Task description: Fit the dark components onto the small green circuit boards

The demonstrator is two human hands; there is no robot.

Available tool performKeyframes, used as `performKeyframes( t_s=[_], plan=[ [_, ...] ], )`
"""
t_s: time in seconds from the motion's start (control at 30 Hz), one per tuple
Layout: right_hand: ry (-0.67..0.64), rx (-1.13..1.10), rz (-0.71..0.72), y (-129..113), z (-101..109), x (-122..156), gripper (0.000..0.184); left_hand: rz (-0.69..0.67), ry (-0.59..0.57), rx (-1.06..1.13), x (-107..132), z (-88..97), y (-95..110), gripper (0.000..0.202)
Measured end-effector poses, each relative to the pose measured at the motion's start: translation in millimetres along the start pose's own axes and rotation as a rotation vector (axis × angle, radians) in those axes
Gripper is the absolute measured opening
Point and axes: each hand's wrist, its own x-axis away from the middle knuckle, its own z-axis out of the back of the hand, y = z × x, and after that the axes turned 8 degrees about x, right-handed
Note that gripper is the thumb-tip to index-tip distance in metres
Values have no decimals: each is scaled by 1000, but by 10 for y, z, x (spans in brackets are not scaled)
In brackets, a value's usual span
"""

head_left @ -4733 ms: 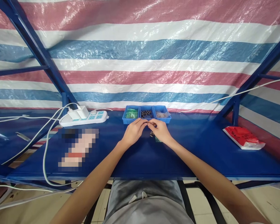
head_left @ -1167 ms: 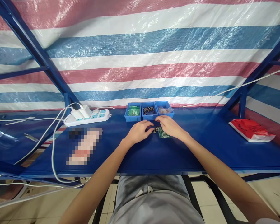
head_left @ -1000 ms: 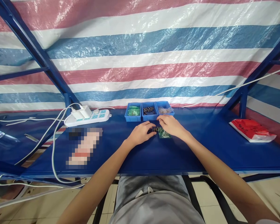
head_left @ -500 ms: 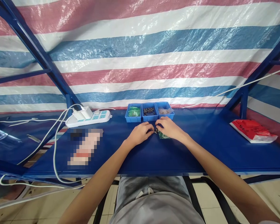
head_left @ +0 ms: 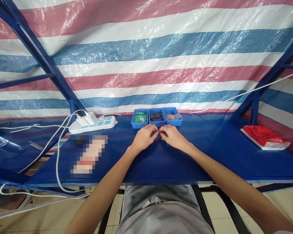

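Observation:
My left hand (head_left: 145,137) and my right hand (head_left: 174,136) meet fingertip to fingertip just above the blue table, in front of three blue bins. Both are closed in a pinch. Whatever sits between the fingertips is too small and too covered to name. Beneath my right hand a sliver of green circuit board (head_left: 169,144) shows; the rest is hidden. Small dark pieces lie under the fingers. The left bin (head_left: 139,125) holds green boards in plastic, the middle bin (head_left: 157,123) several small dark-and-metal parts, the right bin (head_left: 174,123) a clear bag of small parts.
A white power strip (head_left: 94,126) with plugged-in chargers and looping white cables (head_left: 57,156) stands at the left. Near it is a pixelated patch. A red-and-white package (head_left: 265,137) lies at the far right. Blue frame posts (head_left: 255,107) and striped sheeting (head_left: 161,74) close off the back.
My right hand has shifted left and now covers most of the green circuit board. The fingertips of both hands have come together; the small parts between them are now largely hidden.

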Motion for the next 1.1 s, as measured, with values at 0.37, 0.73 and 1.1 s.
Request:
performKeyframes(
  t_s=[0.37, 0.73, 1.1],
  plan=[
    [90, -48, 15, -39, 21, -11, 14, 4, 53, 151, -19, 4, 28, 24],
    [122, -60, -6, -21, 50, -12, 16, -15, 18, 49, 0, -21, -36, 23],
    [171, -164, -30, -85, 64, 6, 16, -30, -9, 20, -4, -19, -1, 27]
  ],
)
